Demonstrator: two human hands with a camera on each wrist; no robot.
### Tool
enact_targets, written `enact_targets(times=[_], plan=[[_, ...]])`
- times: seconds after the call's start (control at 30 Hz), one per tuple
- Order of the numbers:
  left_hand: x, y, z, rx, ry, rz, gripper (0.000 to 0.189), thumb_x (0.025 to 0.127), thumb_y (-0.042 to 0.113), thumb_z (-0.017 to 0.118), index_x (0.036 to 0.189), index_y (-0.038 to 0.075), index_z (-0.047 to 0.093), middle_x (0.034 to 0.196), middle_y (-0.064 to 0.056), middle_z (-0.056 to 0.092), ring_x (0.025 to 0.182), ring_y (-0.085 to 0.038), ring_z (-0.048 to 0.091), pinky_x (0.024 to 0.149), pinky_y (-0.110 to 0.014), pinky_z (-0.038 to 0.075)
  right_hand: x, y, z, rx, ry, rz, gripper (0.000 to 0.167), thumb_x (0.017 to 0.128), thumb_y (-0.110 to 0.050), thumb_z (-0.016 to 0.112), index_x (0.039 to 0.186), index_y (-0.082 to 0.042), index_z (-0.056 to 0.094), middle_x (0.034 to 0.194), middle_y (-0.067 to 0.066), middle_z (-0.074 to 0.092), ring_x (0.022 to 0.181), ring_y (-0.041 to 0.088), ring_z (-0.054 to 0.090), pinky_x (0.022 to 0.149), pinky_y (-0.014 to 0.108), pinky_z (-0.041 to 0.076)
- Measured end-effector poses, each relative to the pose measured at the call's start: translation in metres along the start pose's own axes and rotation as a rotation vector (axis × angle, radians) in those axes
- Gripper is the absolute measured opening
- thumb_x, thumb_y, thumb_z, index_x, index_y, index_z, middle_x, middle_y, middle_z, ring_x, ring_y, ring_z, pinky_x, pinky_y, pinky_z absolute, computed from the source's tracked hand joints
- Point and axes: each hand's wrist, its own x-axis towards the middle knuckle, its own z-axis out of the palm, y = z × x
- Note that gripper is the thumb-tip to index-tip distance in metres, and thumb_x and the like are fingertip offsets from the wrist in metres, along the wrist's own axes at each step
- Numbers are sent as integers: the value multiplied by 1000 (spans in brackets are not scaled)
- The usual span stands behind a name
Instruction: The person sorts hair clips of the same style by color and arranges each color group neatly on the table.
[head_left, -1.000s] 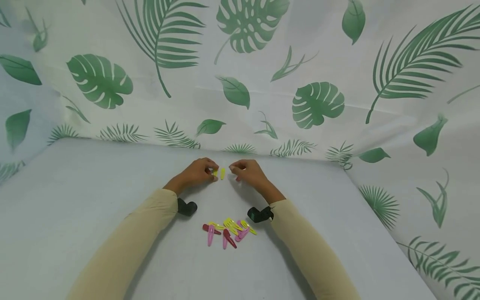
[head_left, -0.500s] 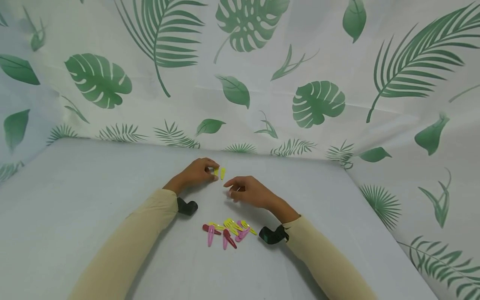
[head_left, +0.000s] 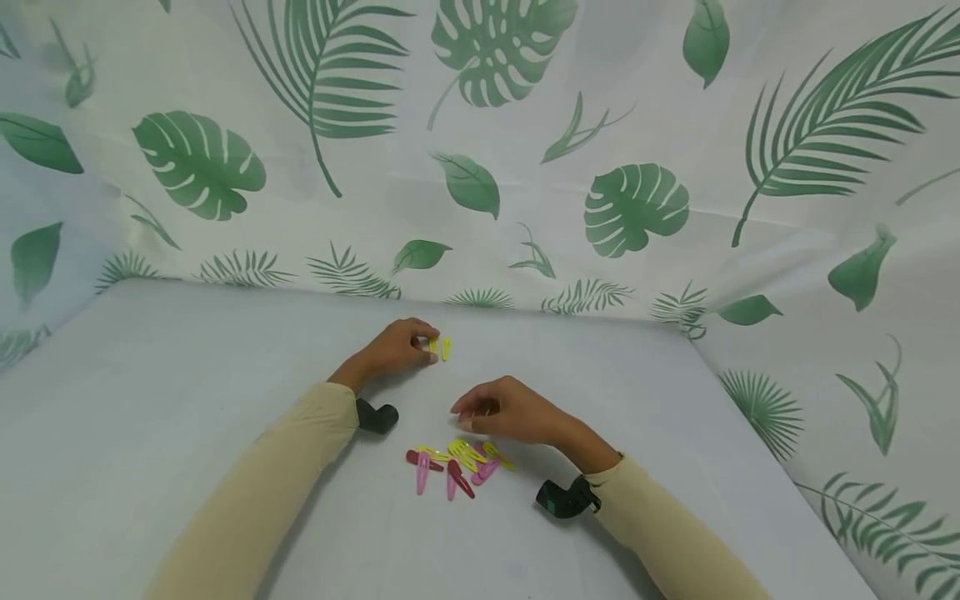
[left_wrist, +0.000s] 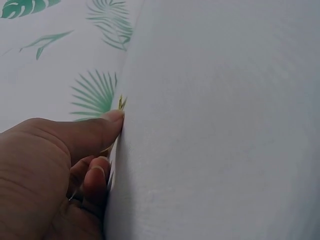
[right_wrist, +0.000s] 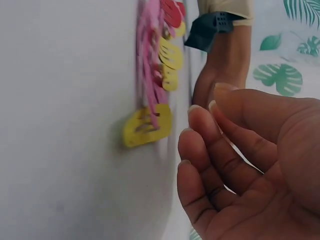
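My left hand (head_left: 396, 346) rests far forward on the white table, thumb and index fingertips at the two ends of a yellow hair clip (head_left: 433, 345). Only a bit of yellow (left_wrist: 121, 102) shows past the thumb in the left wrist view. A second yellow hair clip (head_left: 446, 348) lies just right of it. My right hand (head_left: 513, 411) hovers near a heap of snap hair clips, fingers loosely bent and nothing between them. The heap has yellow clips (head_left: 465, 452), pink clips (head_left: 422, 472) and red clips (head_left: 461, 479), some overlapping.
The white tabletop (head_left: 337, 517) runs back to a leaf-printed cloth wall (head_left: 525, 208), which also rises along the left and right sides. Each wrist wears a dark camera mount, the right one (head_left: 566, 500) near the heap.
My right hand has drawn back from beside the yellow clips toward the heap, its fingers loosening. The left hand has stayed in place at its yellow hair clip.
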Motion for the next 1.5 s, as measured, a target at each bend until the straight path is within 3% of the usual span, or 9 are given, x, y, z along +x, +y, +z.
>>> enact_targets(times=[0.37, 0.53, 0.77, 1.1, 1.5], plan=[[0, -4, -1, -7, -10, 1, 46, 90, 14, 71, 131, -2, 59, 129, -14, 57, 98, -23, 54, 87, -38, 44, -12, -1, 12, 52, -43, 5, 23, 89, -2, 66, 112, -3, 70, 98, -1, 67, 87, 14, 59, 78, 26, 49], [3, -2, 2, -27, -10, -5, 46, 90, 13, 71, 131, -2, 58, 129, -14, 56, 98, -23, 53, 87, -37, 43, -15, -4, 14, -6, -36, -4, 26, 87, -4, 70, 113, -6, 71, 102, -2, 65, 88, 14, 56, 78, 26, 47], [1, -2, 6, -43, 0, -34, 46, 89, 12, 71, 132, -1, 59, 128, -13, 56, 95, -21, 52, 85, -35, 42, -17, -5, 20, -98, -22, 7, 27, 85, -6, 72, 111, -15, 73, 96, -9, 61, 86, 14, 53, 73, 28, 45], [0, 2, 5, -60, 18, -36, 45, 89, 9, 71, 132, -1, 59, 133, -13, 54, 96, -22, 52, 86, -36, 43, -15, -6, 19, -137, -36, 0, 22, 88, -7, 71, 108, -15, 72, 97, -11, 61, 88, 12, 54, 77, 28, 46], [0, 1, 7, -46, 21, -34, 45, 90, 9, 70, 132, -1, 59, 134, -13, 54, 95, -22, 52, 85, -35, 43, -14, 1, 14, -75, -7, 1, 14, 87, -7, 71, 99, -13, 68, 89, -6, 62, 81, 13, 56, 73, 28, 48]])
